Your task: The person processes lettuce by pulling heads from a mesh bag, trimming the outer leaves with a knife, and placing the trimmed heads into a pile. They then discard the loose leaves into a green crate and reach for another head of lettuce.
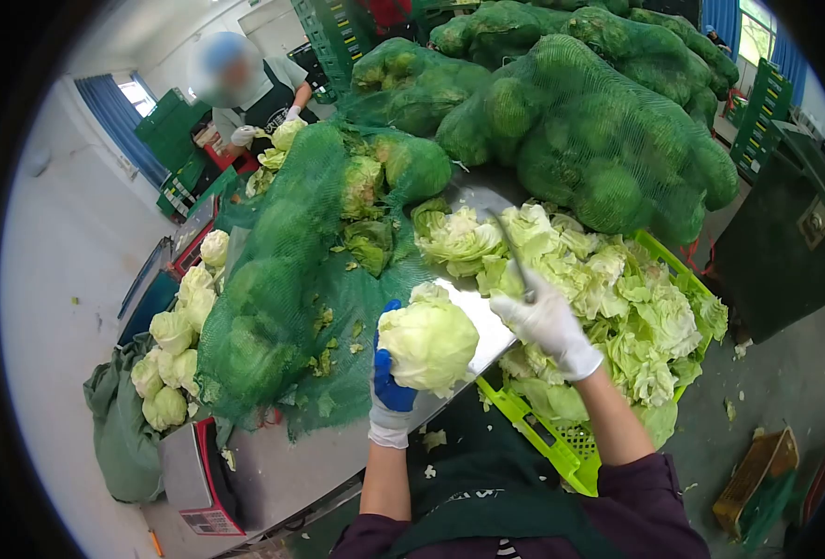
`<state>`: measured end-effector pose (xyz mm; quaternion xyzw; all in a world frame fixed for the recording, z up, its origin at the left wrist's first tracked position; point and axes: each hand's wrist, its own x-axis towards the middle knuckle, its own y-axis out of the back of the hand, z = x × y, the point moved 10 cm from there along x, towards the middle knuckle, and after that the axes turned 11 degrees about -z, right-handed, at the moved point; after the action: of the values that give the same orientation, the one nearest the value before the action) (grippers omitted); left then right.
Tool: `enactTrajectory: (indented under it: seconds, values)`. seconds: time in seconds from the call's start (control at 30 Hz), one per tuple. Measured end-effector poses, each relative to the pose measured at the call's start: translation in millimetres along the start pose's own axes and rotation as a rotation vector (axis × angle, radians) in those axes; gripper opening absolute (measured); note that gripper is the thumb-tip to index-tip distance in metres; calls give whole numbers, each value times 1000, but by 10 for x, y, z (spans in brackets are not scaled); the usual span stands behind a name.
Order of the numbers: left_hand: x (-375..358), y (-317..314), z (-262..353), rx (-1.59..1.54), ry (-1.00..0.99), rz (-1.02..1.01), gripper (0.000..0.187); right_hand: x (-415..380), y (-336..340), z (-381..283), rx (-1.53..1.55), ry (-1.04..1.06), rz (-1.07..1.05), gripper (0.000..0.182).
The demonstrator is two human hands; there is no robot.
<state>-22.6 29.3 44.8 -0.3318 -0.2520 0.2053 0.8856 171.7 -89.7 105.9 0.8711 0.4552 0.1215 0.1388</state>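
My left hand, in a blue and white glove, is wrapped round the left side of a trimmed pale green cabbage above the metal table. A white glove covers my right hand, which grips a knife. Its dark, motion-blurred blade points up and away, apart from the cabbage; the handle is mostly hidden in my fingers. Cut-off leaves are heaped beside and beyond my right hand, many in a lime-green crate. An opened green net sack with cabbages lies left of my left hand.
Full net sacks are piled at the back. Trimmed cabbages are stacked at the left, near a red-edged device. A co-worker in white gloves handles a cabbage at the far left. A dark bin stands right.
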Motion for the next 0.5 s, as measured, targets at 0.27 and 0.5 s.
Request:
enactTrajectory:
  seconds: [0.27, 0.5]
  values:
    - [15, -145, 97, 425, -36, 13, 78, -155, -661, -36, 427, -213, -337, 17]
    - [-81, 303, -327, -235, 88, 189, 75, -93, -381, 580, 1048, -265, -343, 9]
